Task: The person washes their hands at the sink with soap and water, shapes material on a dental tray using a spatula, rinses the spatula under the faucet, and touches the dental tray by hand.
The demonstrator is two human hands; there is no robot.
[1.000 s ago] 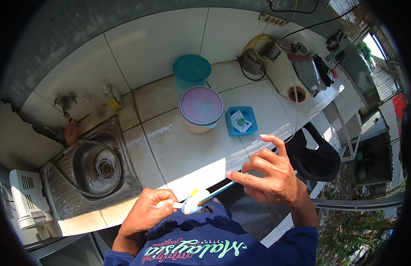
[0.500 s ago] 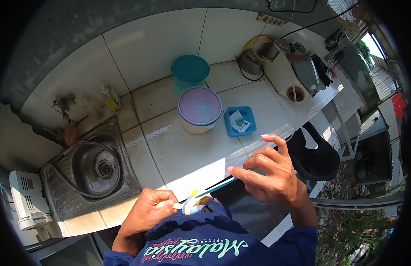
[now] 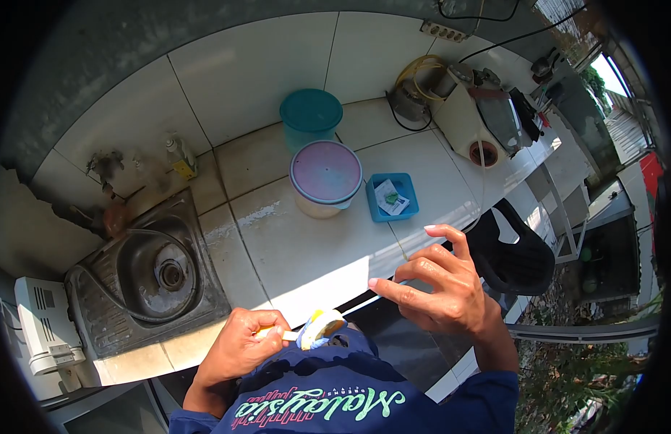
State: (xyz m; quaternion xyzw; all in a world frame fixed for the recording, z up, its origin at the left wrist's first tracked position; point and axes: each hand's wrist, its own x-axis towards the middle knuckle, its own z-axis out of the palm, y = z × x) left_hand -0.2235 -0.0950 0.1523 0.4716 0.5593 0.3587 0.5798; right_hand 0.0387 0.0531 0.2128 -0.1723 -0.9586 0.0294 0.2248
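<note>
My left hand (image 3: 247, 337) is closed around a pale stick (image 3: 291, 335) just above my dark blue shirt. Blue, white and yellow material wraps the stick's right end, where a cream round-edged piece (image 3: 322, 328) shows; its exact kind I cannot tell. My right hand (image 3: 445, 286) hovers to the right over the counter's front edge, fingers bent and partly spread. A thin pale strip (image 3: 359, 304) runs between the wrapped end and my right fingers. The thumb and the grip on the strip are mostly hidden.
On the tiled counter (image 3: 249, 246) stand a purple-lidded tub (image 3: 325, 172), a teal-lidded tub (image 3: 311, 112) and a blue tray (image 3: 401, 210) holding packets. A metal sink (image 3: 169, 278) lies left. Right are a cream appliance (image 3: 462, 123) and a black chair (image 3: 520, 253).
The strip showed a broad blue face across the wrapped end; now it looks thin and pale, and more of the cream piece shows. My right hand has barely shifted.
</note>
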